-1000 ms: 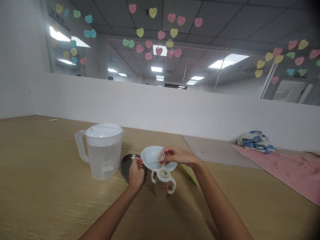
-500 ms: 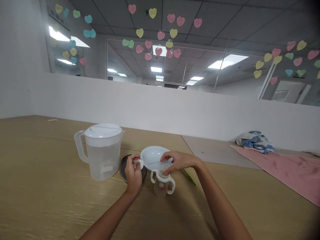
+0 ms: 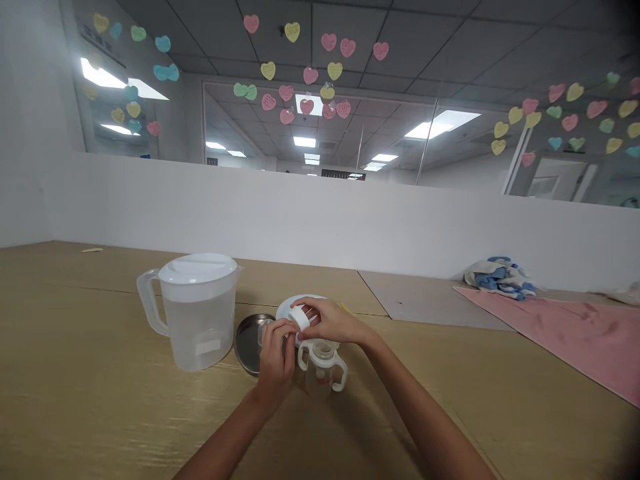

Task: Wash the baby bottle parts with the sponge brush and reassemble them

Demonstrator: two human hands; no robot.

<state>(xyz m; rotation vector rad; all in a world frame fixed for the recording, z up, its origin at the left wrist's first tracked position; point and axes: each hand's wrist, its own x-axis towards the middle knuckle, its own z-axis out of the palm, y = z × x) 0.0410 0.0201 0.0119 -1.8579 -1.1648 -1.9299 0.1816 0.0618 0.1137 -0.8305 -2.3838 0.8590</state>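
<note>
A white screw cap is pinched in the fingers of my right hand, over the near edge of the white plate. My left hand is closed round a clear, dome-like cover, partly hidden by the fingers. Its fingertips meet the white cap. Just below my right hand, a clear baby bottle with two white handles stands upright on the table, its mouth uncovered. Behind my left hand lies a round dark metal tray.
A translucent lidded pitcher stands at the left, its handle turned left. A pink cloth and a crumpled blue-and-white cloth lie at the right. A white wall closes off the table's back.
My right hand has moved left from above the bottle's mouth to my left hand and now grips the white cap. The view has turned slightly.
</note>
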